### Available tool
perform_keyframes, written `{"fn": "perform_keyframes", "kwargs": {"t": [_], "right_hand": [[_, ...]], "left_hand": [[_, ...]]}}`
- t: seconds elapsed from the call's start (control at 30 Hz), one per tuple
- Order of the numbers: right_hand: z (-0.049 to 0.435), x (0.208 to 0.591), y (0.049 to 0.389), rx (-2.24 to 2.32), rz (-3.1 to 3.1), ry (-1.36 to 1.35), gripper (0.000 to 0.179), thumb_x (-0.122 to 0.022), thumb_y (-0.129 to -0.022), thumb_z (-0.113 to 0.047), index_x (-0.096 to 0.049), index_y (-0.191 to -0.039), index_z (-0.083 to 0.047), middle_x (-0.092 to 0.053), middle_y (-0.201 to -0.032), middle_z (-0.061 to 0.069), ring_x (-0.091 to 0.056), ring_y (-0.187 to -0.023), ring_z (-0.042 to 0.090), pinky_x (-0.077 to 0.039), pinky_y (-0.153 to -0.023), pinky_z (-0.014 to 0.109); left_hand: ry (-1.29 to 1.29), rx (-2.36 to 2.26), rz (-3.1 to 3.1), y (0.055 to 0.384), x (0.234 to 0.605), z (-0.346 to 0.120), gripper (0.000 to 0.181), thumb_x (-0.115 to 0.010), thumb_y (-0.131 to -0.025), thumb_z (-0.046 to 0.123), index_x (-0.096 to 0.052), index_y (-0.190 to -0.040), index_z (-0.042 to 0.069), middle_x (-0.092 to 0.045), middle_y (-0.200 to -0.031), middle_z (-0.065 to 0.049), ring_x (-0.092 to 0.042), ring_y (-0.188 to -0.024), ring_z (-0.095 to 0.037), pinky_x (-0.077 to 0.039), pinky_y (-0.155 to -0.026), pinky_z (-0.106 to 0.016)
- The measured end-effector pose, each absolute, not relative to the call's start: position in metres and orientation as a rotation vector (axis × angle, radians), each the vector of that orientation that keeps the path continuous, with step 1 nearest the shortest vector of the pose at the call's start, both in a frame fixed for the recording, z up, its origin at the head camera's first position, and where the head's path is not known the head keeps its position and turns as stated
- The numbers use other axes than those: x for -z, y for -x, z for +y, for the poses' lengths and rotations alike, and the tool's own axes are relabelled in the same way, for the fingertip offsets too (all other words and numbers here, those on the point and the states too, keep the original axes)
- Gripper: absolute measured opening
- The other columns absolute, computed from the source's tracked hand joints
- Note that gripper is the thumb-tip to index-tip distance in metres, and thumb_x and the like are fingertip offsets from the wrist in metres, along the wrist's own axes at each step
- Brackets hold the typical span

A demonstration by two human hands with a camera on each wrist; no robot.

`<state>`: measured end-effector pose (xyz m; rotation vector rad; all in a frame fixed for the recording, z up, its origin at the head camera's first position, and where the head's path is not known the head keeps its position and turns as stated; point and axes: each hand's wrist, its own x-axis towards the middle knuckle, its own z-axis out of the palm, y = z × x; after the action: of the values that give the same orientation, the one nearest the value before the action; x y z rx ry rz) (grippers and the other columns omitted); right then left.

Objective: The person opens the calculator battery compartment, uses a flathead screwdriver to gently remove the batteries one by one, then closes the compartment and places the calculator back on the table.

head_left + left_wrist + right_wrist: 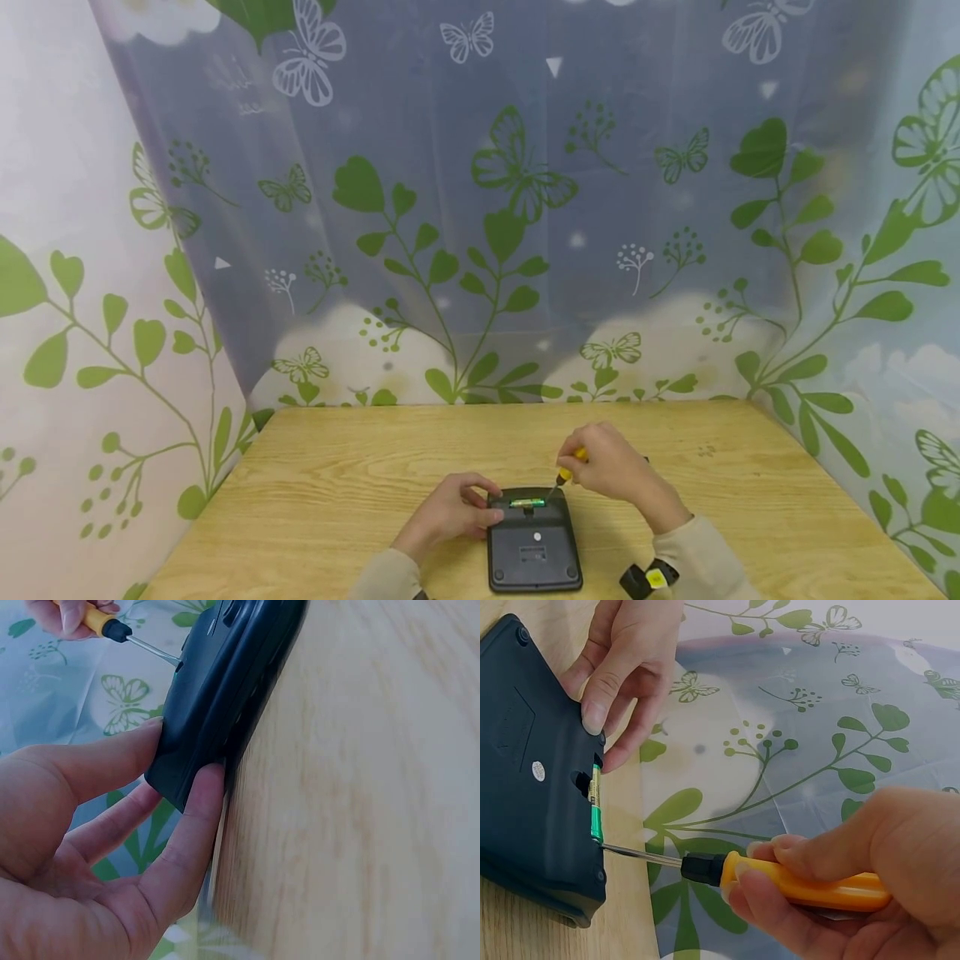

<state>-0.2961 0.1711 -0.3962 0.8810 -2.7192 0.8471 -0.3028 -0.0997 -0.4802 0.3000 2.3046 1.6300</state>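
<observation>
A dark calculator-like device [534,554] lies underside up on the table, with a small open battery slot near its far edge. In that slot sits a green and gold battery [595,802]. My left hand [457,510] grips the device's far left corner, thumb on the upturned back and fingers along the edge, as the left wrist view [112,847] confirms. My right hand [603,462] holds a yellow-handled screwdriver [802,885] with a black collar. Its metal shaft [641,855] reaches to one end of the battery, and the tip touches there.
The wooden table [337,467] runs back to a hanging cloth [420,250] printed with leaves and butterflies. A black and yellow wrist device [651,577] is by the right sleeve. A round white sticker [538,771] marks the device's back.
</observation>
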Motion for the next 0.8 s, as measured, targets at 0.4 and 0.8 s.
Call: {"fn": "perform_keyframes", "kwargs": {"t": [0.4, 0.8], "right_hand": [[0.177, 0.386, 0.294, -0.794, -2.787, -0.889, 0.004, -0.078, -0.090, -0.007, -0.082, -0.087, -0.007, -0.079, -0.085, 0.004, -0.068, -0.070, 0.008, -0.057, -0.061, 0.019], [0.184, 0.379, 0.298, -0.703, -2.832, -0.982, 0.005, -0.083, -0.085, -0.005, -0.083, -0.083, -0.009, -0.079, -0.082, 0.001, -0.072, -0.073, 0.012, -0.062, -0.066, 0.025]], "left_hand": [[-0.317, -1.616, 2.314, 0.303, 0.481, -0.100, 0.034, -0.080, -0.087, 0.002, -0.071, -0.120, 0.002, -0.059, -0.101, -0.015, -0.070, -0.077, -0.022, -0.068, -0.070, -0.036], [-0.307, -1.602, 2.332, 0.303, 0.480, -0.100, 0.032, -0.082, -0.086, 0.003, -0.072, -0.117, 0.007, -0.061, -0.101, -0.015, -0.070, -0.077, -0.022, -0.068, -0.070, -0.035]]}}
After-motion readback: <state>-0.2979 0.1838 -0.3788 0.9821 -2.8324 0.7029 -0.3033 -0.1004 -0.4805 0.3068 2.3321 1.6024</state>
